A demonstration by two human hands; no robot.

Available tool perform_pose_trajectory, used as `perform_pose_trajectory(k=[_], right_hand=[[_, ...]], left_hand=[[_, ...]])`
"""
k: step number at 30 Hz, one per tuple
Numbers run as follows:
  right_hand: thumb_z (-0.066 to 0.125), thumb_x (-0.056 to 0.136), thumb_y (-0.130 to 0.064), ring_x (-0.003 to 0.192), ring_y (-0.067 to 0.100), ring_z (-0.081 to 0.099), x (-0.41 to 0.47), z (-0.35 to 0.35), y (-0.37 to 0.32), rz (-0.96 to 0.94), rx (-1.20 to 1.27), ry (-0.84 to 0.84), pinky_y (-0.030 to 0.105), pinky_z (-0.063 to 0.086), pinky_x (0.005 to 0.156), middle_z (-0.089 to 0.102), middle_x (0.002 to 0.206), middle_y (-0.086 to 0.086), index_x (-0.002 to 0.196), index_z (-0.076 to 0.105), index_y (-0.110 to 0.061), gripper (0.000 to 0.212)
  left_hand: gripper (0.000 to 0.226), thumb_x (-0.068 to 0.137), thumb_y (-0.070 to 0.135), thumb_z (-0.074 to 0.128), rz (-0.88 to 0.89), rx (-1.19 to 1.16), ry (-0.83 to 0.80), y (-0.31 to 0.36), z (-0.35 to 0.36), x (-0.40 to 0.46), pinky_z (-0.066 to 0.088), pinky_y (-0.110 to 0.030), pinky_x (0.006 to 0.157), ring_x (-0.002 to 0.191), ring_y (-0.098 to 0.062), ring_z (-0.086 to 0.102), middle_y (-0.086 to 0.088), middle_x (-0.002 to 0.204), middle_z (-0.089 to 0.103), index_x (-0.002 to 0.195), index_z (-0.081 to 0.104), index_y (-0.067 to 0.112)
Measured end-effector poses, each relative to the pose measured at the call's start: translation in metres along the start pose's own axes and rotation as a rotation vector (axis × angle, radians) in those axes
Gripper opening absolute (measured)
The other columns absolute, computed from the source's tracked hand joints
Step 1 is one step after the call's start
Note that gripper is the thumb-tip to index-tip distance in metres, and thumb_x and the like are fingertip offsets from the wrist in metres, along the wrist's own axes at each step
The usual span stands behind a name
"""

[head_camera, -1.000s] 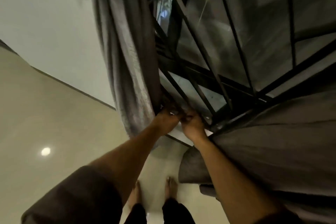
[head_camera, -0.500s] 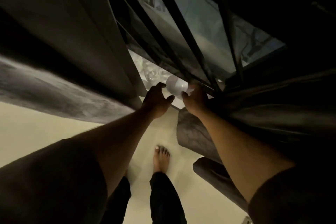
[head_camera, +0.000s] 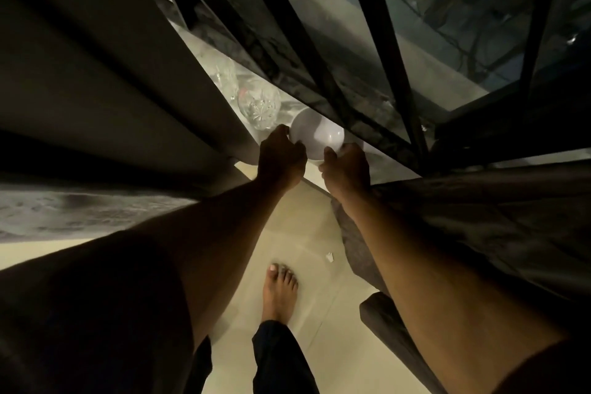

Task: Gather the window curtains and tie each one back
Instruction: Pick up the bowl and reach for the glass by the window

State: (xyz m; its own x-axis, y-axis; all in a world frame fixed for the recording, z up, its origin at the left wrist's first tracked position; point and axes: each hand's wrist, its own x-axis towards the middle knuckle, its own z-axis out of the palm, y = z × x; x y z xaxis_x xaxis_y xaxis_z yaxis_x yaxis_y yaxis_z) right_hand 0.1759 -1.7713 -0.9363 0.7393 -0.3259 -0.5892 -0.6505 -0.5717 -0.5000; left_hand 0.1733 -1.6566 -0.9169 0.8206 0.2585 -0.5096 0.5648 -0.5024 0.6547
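Note:
A grey curtain hangs at the left of the window, and a second grey curtain hangs bunched at the right, its folds lying against my right forearm. Between them, on the sill, stands a white bowl. My left hand grips the bowl's left rim with curled fingers. My right hand grips its right rim. Neither hand holds curtain fabric.
Cut-glass vessels stand on the sill just left of the bowl. Black window bars slant across the glass behind it. My bare foot stands on the beige tile floor, with a small white scrap nearby.
My view has dropped from the upper window down to the sill. My hands left the window frame and came down onto the white bowl, which both now grip.

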Motion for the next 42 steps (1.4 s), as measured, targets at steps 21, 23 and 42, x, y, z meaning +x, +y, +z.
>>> perform_pose_trajectory(k=[21, 23, 42], right_hand=[[0.060, 0.098, -0.015, 0.119, 0.037, 0.063, -0.197, -0.042, -0.015, -0.098, 0.005, -0.008, 0.046, 0.057, 0.095, 0.064, 0.131, 0.017, 0.141, 0.050, -0.006, 0.045], [0.060, 0.096, -0.015, 0.115, 0.038, 0.066, -0.239, -0.040, -0.009, -0.150, 0.023, -0.021, 0.051, 0.058, 0.094, 0.067, 0.128, 0.018, 0.138, 0.053, -0.008, 0.043], [0.048, 0.098, -0.013, 0.086, 0.028, 0.072, -0.595, 0.125, -0.010, -0.802, -0.408, -0.654, 0.039, 0.056, 0.076, 0.068, 0.105, 0.004, 0.135, 0.052, -0.019, 0.037]], left_hand=[[0.034, 0.098, 0.008, 0.053, 0.007, -0.178, 0.098, -0.016, -0.081, -0.167, 0.051, -0.022, 0.072, 0.108, -0.026, 0.065, -0.010, 0.122, 0.065, 0.132, 0.056, 0.008], [0.035, 0.097, 0.008, 0.052, -0.018, -0.216, 0.119, -0.030, -0.102, -0.204, 0.056, -0.031, 0.079, 0.106, -0.028, 0.066, -0.011, 0.122, 0.067, 0.132, 0.056, 0.009], [0.030, 0.109, 0.031, 0.040, -0.339, -0.495, 0.744, -0.284, -0.285, -0.526, 0.061, -0.039, 0.076, 0.084, -0.020, 0.068, -0.001, 0.102, 0.069, 0.135, 0.050, 0.021]])
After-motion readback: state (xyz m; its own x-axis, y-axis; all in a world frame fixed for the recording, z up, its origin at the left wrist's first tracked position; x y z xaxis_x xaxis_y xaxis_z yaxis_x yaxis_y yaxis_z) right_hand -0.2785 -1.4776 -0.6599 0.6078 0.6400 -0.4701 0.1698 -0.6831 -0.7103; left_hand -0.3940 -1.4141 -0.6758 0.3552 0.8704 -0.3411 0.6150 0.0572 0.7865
